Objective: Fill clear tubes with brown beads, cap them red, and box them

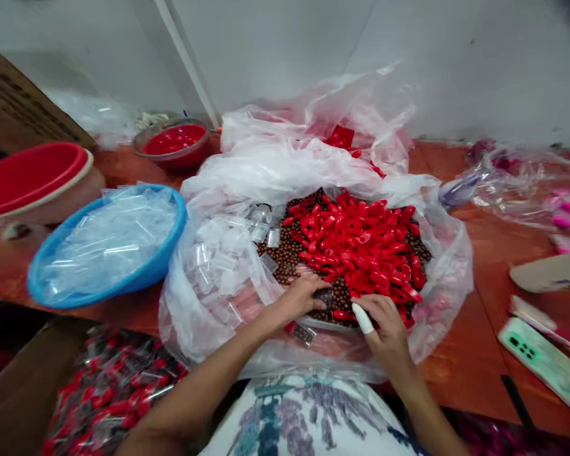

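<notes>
My left hand [304, 296] is at the front edge of a pile of brown beads [287, 250], its fingers curled round a small clear plastic piece [323, 295]. To its right, my right hand [377, 316], with a white cover on one finger, reaches in beside the red plastic pieces [361, 240]; what its fingertips touch is too small to make out. Beads and red pieces lie in a white plastic bag [444, 253] spread open. Small clear pieces [223, 250] are heaped at its left side. A clear piece with a red end [304, 332] lies below my left hand.
Left of the bag stands a blue basin [178, 234] of clear packets, with a red basin [33, 177] behind it. A bowl [171, 158] holds red pieces. On the right lies a phone [546, 364]. Filled red packets [109, 392] lie below the table's left edge.
</notes>
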Available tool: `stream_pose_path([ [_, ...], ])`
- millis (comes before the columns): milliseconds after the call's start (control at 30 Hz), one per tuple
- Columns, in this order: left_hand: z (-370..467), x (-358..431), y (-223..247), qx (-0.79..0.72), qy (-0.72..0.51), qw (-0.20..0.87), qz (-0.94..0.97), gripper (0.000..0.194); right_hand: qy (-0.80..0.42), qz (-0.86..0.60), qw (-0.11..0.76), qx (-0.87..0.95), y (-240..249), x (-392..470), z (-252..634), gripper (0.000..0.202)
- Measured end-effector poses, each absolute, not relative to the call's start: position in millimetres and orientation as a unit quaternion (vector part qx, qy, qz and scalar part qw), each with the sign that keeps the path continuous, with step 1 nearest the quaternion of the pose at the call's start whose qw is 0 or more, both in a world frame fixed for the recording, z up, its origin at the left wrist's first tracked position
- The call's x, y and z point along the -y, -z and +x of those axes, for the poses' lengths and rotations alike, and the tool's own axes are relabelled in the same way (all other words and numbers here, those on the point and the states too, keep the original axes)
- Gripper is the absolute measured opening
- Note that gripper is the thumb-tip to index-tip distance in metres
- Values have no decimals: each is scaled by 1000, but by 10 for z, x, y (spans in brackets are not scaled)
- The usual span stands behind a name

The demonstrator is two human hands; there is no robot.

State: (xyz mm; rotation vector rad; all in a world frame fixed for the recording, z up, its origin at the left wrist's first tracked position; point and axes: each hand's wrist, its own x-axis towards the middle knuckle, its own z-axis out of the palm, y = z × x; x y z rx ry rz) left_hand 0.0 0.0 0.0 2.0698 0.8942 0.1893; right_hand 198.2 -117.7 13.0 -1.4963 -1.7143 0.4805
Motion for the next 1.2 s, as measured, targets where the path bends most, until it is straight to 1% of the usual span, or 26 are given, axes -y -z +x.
stream_pose_path([
  [200, -11, 42, 4, -371, -131, 468, 792, 52, -179, -606, 400, 663, -142, 1131, 1982, 25],
  [367, -87, 90, -101, -371, -180, 476, 777, 52, -189, -614, 401, 653, -152, 1087, 1967, 31],
  [500, -166, 153, -161, -378, -223, 490, 753, 51, -192, -615, 378, 665, -137, 969, 1936, 34],
  [633, -231, 239, -199, -407, -264, 519, 704, 51, -153, -608, 308, 715, -117, 797, 1885, 39],
  [733, -277, 296, -217, -435, -291, 539, 661, 50, -107, -601, 240, 755, -144, 675, 1822, 47],
  [800, -306, 323, -221, -446, -308, 553, 632, 49, -70, -595, 190, 777, -181, 604, 1772, 50],
  [900, -343, 349, -225, -444, -323, 596, 585, 50, -17, -591, 121, 797, -238, 520, 1710, 47],
  [967, -360, 363, -232, -446, -326, 634, 542, 50, -3, -589, 102, 802, -264, 488, 1690, 41],
  [1033, -369, 378, -243, -451, -332, 666, 493, 51, -16, -587, 122, 800, -272, 481, 1685, 34],
  [1067, -370, 386, -251, -453, -335, 680, 469, 51, -36, -586, 150, 795, -269, 487, 1685, 31],
  [1133, -362, 405, -266, -451, -336, 711, 422, 53, -111, -592, 238, 762, -255, 518, 1681, 25],
  [1200, -340, 426, -279, -452, -326, 737, 382, 57, -234, -611, 340, 675, -237, 561, 1665, 22],
])
